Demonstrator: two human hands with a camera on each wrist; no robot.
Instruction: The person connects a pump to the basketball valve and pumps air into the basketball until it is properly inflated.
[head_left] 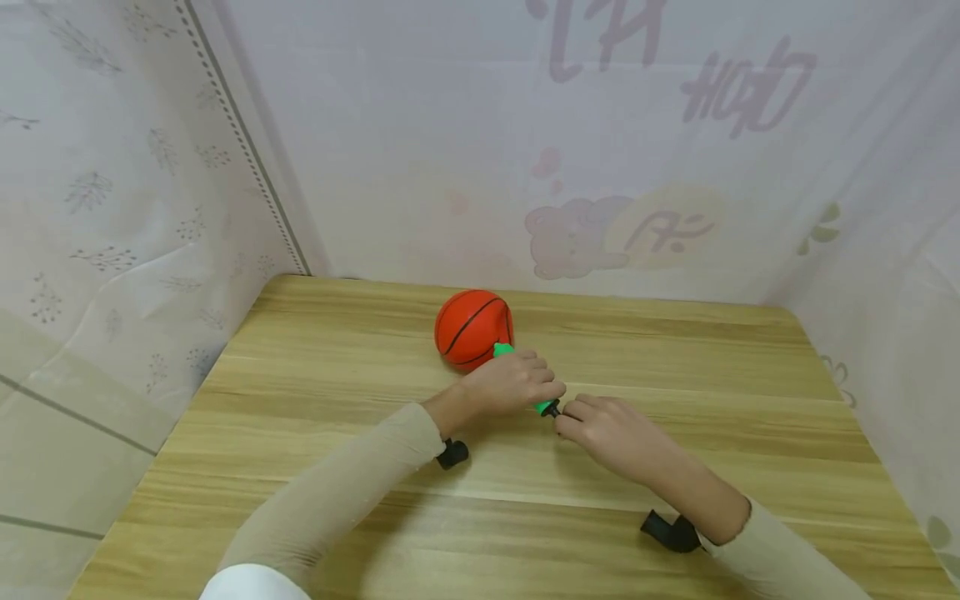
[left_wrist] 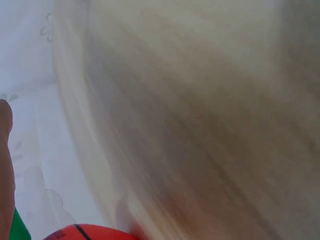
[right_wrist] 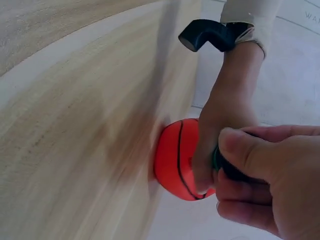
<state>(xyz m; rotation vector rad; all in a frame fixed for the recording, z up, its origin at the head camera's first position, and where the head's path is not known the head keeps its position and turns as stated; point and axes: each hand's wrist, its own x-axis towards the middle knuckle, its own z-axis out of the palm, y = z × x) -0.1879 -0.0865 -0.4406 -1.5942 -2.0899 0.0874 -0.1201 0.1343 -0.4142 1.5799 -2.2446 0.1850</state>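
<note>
A red-orange toy basketball (head_left: 467, 327) with black lines rests toward the back of the table, its right side looking dented. Against that side is the tip of a green hand pump (head_left: 502, 349). My left hand (head_left: 513, 383) grips the pump's green barrel, covering most of it. At the barrel's near end a short black rod (head_left: 554, 411) shows, and my right hand (head_left: 611, 433) pinches the pump's dark handle (right_wrist: 234, 171), seen partly between thumb and fingers in the right wrist view. Only a finger (left_wrist: 6, 170) and the ball's edge (left_wrist: 95, 233) appear in the left wrist view.
The wood-grain table (head_left: 315, 367) has a rounded back corner at the left. Pale printed cloth (head_left: 420, 167) hangs behind it and at both sides. Black angled pieces (head_left: 453, 454) sit at both wrists, near the sleeve cuffs.
</note>
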